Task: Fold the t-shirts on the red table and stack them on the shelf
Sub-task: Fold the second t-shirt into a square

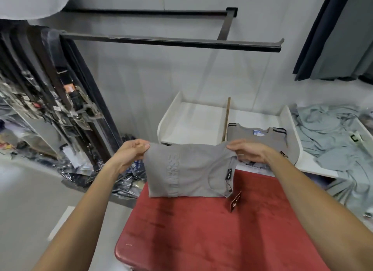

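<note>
A folded grey t-shirt [189,171] with raised lettering hangs above the far end of the red table [201,230]. My left hand [132,153] pinches its top left corner and my right hand [247,150] pinches its top right corner. A dark hang tag [235,201] dangles from the shirt's lower right. Beyond the table stands a white shelf [177,117], and a folded grey t-shirt with dark stripes [258,138] lies in its right compartment.
A pile of loose pale blue-grey shirts [331,141] covers the white surface at the right. Dark garments and packaged items [60,101] hang on a rack at the left. A black metal rail [171,41] crosses overhead. Dark clothes [333,34] hang at the upper right.
</note>
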